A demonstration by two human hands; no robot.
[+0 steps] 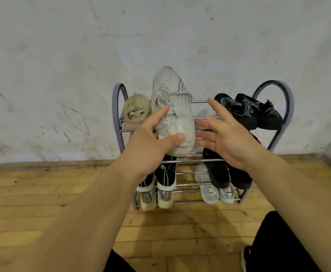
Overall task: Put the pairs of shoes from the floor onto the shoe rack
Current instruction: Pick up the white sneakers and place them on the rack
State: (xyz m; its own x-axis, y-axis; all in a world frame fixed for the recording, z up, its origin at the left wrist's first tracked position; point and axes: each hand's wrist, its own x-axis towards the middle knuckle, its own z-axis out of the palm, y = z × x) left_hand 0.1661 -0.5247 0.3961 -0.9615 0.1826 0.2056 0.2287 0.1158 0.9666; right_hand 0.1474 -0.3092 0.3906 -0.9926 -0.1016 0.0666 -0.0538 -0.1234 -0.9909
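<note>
- Shoe (172,107) clamped at heel by left hand (151,142), toe up, for slotting beside mate (136,112) (top of rack (115,107)).
- Right hand (225,134) fingers spread, likely to steady.

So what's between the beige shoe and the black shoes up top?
The white shoe the left hand holds, then the right hand; head view.

Off-white sneaker (172,107); glossy black shoes (249,112); grey rack (286,114)
</note>
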